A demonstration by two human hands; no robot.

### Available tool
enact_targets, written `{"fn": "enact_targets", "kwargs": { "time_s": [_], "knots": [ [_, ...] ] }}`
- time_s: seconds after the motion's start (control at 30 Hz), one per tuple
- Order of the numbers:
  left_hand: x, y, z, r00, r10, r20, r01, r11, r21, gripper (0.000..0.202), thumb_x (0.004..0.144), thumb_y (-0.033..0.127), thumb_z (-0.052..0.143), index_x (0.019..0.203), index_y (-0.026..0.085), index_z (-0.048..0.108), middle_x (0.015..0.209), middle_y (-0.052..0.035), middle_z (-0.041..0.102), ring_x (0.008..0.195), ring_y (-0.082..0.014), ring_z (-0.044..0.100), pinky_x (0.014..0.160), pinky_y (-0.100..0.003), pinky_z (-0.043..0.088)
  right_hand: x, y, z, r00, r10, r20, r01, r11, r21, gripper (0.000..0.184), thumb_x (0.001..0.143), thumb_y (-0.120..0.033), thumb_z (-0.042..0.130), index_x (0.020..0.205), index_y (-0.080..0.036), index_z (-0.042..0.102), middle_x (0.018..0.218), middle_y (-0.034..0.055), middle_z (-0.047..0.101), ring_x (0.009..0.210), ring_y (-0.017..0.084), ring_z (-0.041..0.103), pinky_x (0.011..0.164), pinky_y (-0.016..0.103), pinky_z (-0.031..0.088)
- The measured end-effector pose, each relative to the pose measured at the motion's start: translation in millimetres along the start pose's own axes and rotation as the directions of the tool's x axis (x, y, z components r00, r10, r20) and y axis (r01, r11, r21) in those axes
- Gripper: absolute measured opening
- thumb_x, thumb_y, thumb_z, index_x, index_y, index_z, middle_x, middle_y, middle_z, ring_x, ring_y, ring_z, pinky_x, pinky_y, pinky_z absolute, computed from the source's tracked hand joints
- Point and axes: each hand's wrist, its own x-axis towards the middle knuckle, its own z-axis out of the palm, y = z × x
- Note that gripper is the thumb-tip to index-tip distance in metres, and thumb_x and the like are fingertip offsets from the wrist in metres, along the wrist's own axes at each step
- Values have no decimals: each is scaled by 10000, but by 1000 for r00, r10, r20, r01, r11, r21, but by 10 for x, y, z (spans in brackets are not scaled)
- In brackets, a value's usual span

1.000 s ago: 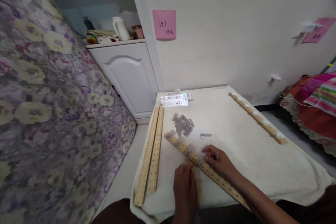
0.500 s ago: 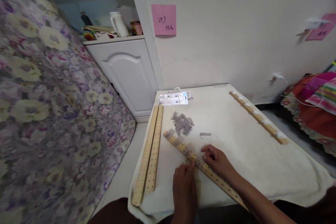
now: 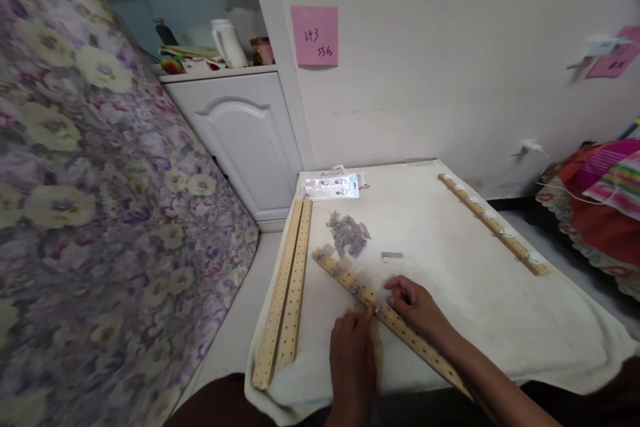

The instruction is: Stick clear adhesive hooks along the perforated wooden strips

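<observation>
Left hand: The left hand (image 3: 353, 350) is held palm down at the near edge of a perforated wooden strip (image 3: 395, 323), which is touched by a fingertip. The fingers are curled; whether anything is gripped cannot be told.
Right hand: The right hand (image 3: 414, 303) is poised along the strip's other edge, its fingers bent inward. Whether something is pinched between them cannot be told.
Strip at center: The strip is laid diagonally on the worktop (image 3: 465, 293), its far half dotted with clear tabs (image 3: 357, 289), its near end partly hidden by the right forearm (image 3: 475, 360).
Worktop: The surface is draped in pale cloth. A heap of translucent tabs (image 3: 350, 237) is seen just beyond the strip, with a single hooked piece (image 3: 393, 255) set apart. Two bare strips (image 3: 297, 283) are laid side by side at left; a tabbed strip (image 3: 493, 223) is placed at right.
Room: A white wall (image 3: 425, 67) is marked with a pink note (image 3: 315, 37); the left side is filled by a flowered fabric (image 3: 100, 213).
Packet: Small metal pieces (image 3: 341, 193) are contained in a clear packet (image 3: 317, 189) at the far left corner.
Cabinet: A white jug (image 3: 230, 45) is kept on the ledge of a white cabinet (image 3: 245, 140).
</observation>
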Motion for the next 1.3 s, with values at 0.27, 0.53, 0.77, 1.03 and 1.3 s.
{"fn": "enact_targets", "kwargs": {
  "time_s": [0.27, 0.53, 0.77, 1.03, 1.3],
  "knots": [
    [-2, 18, -2, 999, 38, -31, -37, 999, 25, 445, 824, 51, 406, 1199, 228, 567, 944, -67, 594, 862, -200, 506, 757, -337, 435, -1, 15, -7, 1000, -16, 20, 16, 1000, -6, 173, 752, -212, 520, 919, -197, 563, 612, -53, 482, 575, 123, 463, 553, 236, 356],
    [7, 12, 9, 996, 65, -63, -61, 996, 62, 490, 776, 19, 440, 1196, 237, 567, 924, -59, 602, 849, -199, 524, 745, -333, 452, -7, 31, 2, 1000, -11, 10, 11, 1000, -9, 171, 762, -218, 514, 927, -201, 552, 616, -51, 478, 581, 126, 465, 559, 243, 361],
    [66, 44, -12, 998, 0, -65, 1, 1000, 7, 367, 840, 99, 430, 1150, 224, 583, 919, -58, 614, 858, -197, 553, 758, -339, 472, -2, 17, -9, 1000, -3, 21, 4, 999, -35, 173, 756, -210, 508, 923, -198, 552, 618, -47, 484, 587, 130, 471, 566, 246, 361],
    [216, 111, -73, 996, -78, -41, 70, 985, -159, 213, 877, 200, 449, 991, 238, 624, 924, -12, 641, 888, -154, 597, 783, -286, 476, 1, 3, -19, 1000, -15, 25, 16, 1000, -14, 163, 747, -199, 515, 905, -195, 555, 610, -55, 467, 581, 126, 461, 564, 242, 353],
    [280, 137, -74, 994, -105, -19, 101, 982, -157, 171, 883, 242, 446, 870, 226, 616, 858, 9, 630, 826, -139, 603, 733, -260, 461, 13, 0, -21, 999, -16, 31, 16, 1000, 5, 160, 740, -187, 511, 892, -196, 556, 603, -61, 464, 562, 117, 452, 545, 231, 339]
  ]
}}
